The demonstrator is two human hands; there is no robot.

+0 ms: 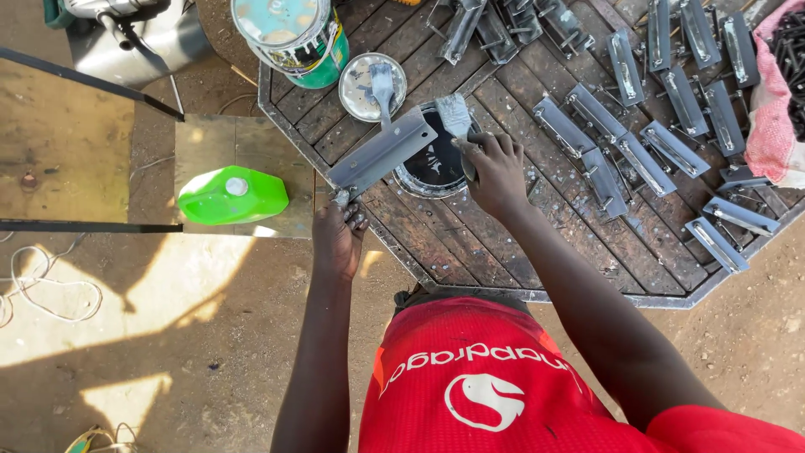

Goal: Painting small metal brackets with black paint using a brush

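My left hand (340, 231) grips the near end of a long grey metal bracket (381, 153), holding it slanted over the table edge. In my right hand (496, 170) is a paintbrush (457, 117) whose pale bristles rest at the rim of an open tin of dark paint (432, 161). The bracket's far end overlaps that tin. The tin's round lid (362, 84) lies just beyond, with a second brush (383, 88) across it.
Several grey painted brackets (616, 151) lie spread over the octagonal slatted wooden table (503, 252). A green-and-white paint can (298, 38) stands at the far edge. A green plastic jug (232, 195) lies on a board to the left. A pink cloth (767, 117) sits far right.
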